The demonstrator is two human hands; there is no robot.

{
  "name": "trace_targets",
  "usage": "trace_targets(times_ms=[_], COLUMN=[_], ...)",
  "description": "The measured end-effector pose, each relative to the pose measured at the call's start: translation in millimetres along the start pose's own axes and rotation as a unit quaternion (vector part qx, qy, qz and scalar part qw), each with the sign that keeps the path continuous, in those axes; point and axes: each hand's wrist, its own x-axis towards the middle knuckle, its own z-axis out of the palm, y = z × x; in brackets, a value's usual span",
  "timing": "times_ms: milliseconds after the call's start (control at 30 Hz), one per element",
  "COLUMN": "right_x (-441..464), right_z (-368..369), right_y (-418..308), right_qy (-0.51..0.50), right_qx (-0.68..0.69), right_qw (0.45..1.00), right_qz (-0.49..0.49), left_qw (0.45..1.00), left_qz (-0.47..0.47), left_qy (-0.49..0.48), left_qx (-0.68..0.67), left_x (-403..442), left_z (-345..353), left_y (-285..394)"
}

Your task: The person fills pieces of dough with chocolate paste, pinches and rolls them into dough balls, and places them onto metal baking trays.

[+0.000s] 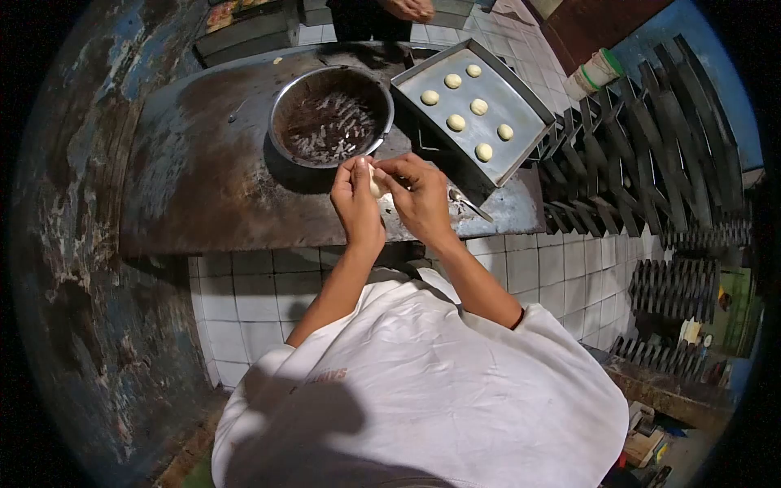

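Between the fingers of both hands is a pale piece of dough (376, 184), partly hidden by them. My left hand (356, 203) pinches it from the left, with the thumb along its edge. From the right, my right hand (419, 199) presses on it with bent fingers. Just beyond them stands a round metal bowl (275, 134) with dark filling and whitish bits inside. Several pale dough balls (478, 106) sit spaced out on a metal baking tray (512, 85) to the right. A small metal utensil (472, 205) lies beside my right hand.
The worn dark table (195, 179) carries the bowl and tray. Stacked dark metal trays (643, 154) crowd the right side, with a white bucket with a green rim (600, 69) behind. Another person's hands (409, 10) show at the top. A stained wall (81, 244) rises on the left.
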Motion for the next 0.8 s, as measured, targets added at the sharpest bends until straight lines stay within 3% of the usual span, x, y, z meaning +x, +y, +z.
trace_targets(times_ms=[33,100,200,267,367,433,500,567,600,633,700,767,800], right_x=[1,-1,3,11,22,28,30,22,26,22,40,70,85], right_z=[-4,-14,-43,-59,-81,-98,-126,-145,-159,-170,-210,-252,-274], right_y=[2,8,26,35,69,87,108,146,131,164,174,194,228], right_qy=[0.002,0.004,-0.069,-0.041,-0.01,0.004,-0.099,-0.17,-0.146,-0.214,-0.243,-0.208,-0.215], right_qx=[0.0,0.042,0.026,0.014,-0.002,0.19,0.274,0.319,0.421,0.382,0.374,0.284,0.169], right_qw=[0.999,0.999,0.99,0.99,0.99,0.956,0.913,0.86,0.803,0.809,0.801,0.842,0.898], right_qz=[-0.033,-0.002,0.118,0.133,0.144,0.222,0.284,0.36,0.396,0.393,0.398,0.41,0.346], left_qw=[1.0,0.997,0.996,0.994,0.99,0.983,0.97,0.89,0.865,0.843,0.838,0.858,0.875], left_qz=[-0.004,-0.07,-0.082,-0.094,-0.039,0.002,0.001,0.052,0.021,0.033,0.055,0.054,0.037], left_qy=[-0.003,0.002,-0.037,-0.049,-0.075,-0.136,-0.182,-0.336,-0.368,-0.373,-0.357,-0.34,-0.311], left_qx=[0.002,-0.024,0.007,0.029,0.116,0.12,0.159,0.305,0.341,0.387,0.41,0.38,0.369], left_x=[5,16,13,8,10,10,20,33,37,37,35,42,47], left_z=[3,4,22,38,65,92,100,114,123,131,146,153,150], left_y=[-4,-11,-24,-33,-51,-58,-77,-94,-105,-115,-135,-140,-144])
